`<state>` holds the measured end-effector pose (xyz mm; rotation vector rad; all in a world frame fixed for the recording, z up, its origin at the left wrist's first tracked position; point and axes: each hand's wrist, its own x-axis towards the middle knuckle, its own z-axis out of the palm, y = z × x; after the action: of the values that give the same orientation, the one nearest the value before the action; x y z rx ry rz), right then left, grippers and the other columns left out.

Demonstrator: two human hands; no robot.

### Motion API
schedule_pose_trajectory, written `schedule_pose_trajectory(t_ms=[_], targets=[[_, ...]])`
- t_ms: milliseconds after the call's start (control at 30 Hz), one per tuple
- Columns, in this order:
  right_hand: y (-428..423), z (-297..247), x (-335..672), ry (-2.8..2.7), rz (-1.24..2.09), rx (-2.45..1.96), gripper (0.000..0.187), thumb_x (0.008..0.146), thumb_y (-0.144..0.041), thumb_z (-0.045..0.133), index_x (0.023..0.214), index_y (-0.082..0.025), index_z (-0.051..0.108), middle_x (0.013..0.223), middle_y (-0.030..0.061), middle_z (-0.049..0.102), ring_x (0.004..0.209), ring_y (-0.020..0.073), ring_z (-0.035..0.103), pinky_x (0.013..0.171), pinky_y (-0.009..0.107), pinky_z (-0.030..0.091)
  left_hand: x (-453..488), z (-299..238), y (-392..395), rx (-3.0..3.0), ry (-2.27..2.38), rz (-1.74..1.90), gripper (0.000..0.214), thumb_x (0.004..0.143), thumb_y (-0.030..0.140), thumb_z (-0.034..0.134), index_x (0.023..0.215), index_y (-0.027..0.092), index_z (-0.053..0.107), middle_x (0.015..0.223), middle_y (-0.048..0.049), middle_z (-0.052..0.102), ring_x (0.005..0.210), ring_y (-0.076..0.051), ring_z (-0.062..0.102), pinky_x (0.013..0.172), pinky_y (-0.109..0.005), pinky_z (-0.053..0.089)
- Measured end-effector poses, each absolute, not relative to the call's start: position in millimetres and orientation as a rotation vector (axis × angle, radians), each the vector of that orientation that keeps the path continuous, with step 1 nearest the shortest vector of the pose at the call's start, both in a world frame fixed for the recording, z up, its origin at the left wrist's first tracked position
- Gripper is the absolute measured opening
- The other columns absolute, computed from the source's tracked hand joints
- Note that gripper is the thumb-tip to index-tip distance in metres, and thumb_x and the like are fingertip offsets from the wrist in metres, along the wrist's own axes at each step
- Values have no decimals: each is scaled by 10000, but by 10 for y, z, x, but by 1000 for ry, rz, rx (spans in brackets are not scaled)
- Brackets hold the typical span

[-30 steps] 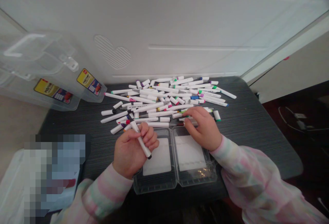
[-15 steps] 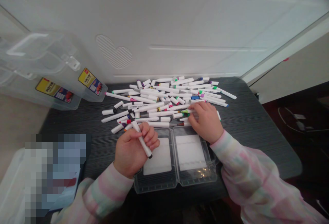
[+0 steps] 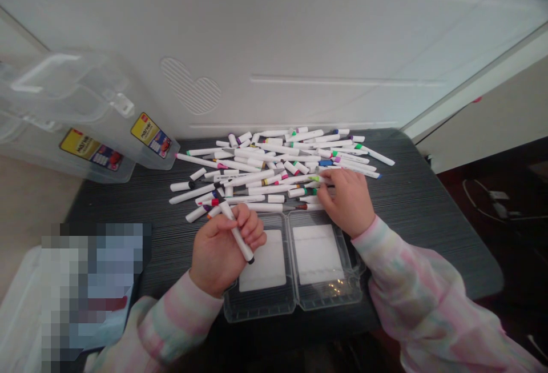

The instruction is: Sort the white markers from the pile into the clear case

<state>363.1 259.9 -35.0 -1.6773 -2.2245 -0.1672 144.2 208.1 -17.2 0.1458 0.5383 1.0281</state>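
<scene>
My left hand (image 3: 226, 241), palm up, is closed around a white marker (image 3: 237, 232). Its black end points toward me, and the dark tip end leans toward the pile. My right hand (image 3: 349, 199) reaches into the near right side of the marker pile (image 3: 265, 150), fingers curled and pinched on a marker with a light green tip (image 3: 314, 178); most of that marker's body is hidden by the hand. Many white markers lie jumbled there, some uncapped with coloured tips, along with loose white caps (image 3: 197, 174). Between my forearms an open clear plastic case (image 3: 294, 299) lies flat with white inner panels.
Clear plastic marker boxes (image 3: 103, 121) with yellow labels stand at the back left of the dark table (image 3: 440, 236). A white panel (image 3: 299, 47) rises behind the pile. A blurred-out dark-edged object (image 3: 115, 281) lies at the near left. A cable (image 3: 479, 201) is beyond the right edge.
My right hand has shifted slightly right, and the light green tip has moved a little up and right with it. My left hand and its marker stay in place.
</scene>
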Motion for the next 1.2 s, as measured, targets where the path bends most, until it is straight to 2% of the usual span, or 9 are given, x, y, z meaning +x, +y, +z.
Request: schedule_pose_trajectory(t_ms=[267, 500, 833, 1200], targets=[[2628, -359, 3676, -2243, -190, -1712, 110, 701, -139, 457, 766, -166, 542, 757, 50, 609, 787, 207, 529, 734, 330, 319, 1444, -170, 2081, 157, 540, 1030, 68, 605, 123, 429, 541, 143, 417, 513, 7, 329, 496, -100, 313, 482, -240, 280], [2623, -361, 3669, -2256, -192, -1639, 130, 701, -138, 446, 774, -167, 549, 758, 58, 603, 772, 208, 513, 724, 341, 319, 1441, -165, 2077, 154, 547, 1039, 68, 606, 118, 433, 542, 142, 426, 514, 6, 332, 493, -99, 320, 480, -243, 291], [2527, -329, 3572, -2337, -46, -1332, 69, 726, -166, 487, 755, -175, 548, 756, 25, 608, 769, 172, 505, 809, 356, 311, 1454, -174, 2084, 154, 556, 1044, 76, 615, 121, 423, 543, 143, 427, 517, 6, 329, 493, -101, 323, 480, -244, 297], [2528, -337, 3567, -2337, -20, -1304, 66, 732, -163, 492, 759, -176, 551, 762, 23, 612, 775, 169, 513, 824, 360, 307, 1460, -171, 2084, 155, 569, 1047, 81, 630, 114, 428, 556, 141, 445, 520, 7, 333, 492, -101, 339, 477, -244, 310]])
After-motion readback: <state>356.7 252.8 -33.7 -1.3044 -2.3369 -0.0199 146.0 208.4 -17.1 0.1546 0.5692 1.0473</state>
